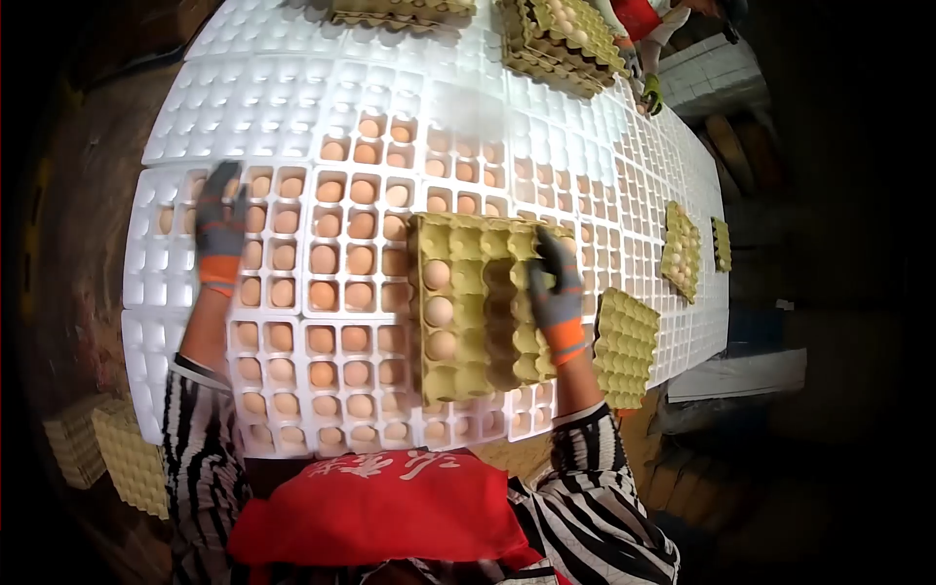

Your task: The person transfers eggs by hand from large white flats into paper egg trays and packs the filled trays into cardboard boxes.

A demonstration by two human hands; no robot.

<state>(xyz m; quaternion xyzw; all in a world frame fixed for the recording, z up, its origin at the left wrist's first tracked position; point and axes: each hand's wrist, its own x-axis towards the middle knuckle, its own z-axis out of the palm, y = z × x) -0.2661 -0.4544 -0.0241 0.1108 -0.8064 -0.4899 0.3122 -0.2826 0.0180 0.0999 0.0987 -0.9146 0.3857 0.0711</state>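
Note:
My left hand (220,224), in a grey glove with dark fingertips and an orange cuff, reaches over the left part of a white foam egg tray (143,244). Its fingers stretch forward with the thumb apart, beside brown eggs (258,185) in their cells; the fingertips are slightly blurred. To the right, a yellowish pulp egg tray (468,375) lies over the foam trays, with three eggs (439,312) in its left column. My right hand (558,292), gloved alike, grips this pulp tray at its right edge; the undersides of the fingers are hidden.
Stacked pulp trays with eggs (561,44) stand at the far side. An empty-looking pulp tray (625,346) leans at the right table edge, near another with eggs (681,253). A co-worker's gloved hand (651,95) is at the far right. More pulp trays (130,458) stand lower left.

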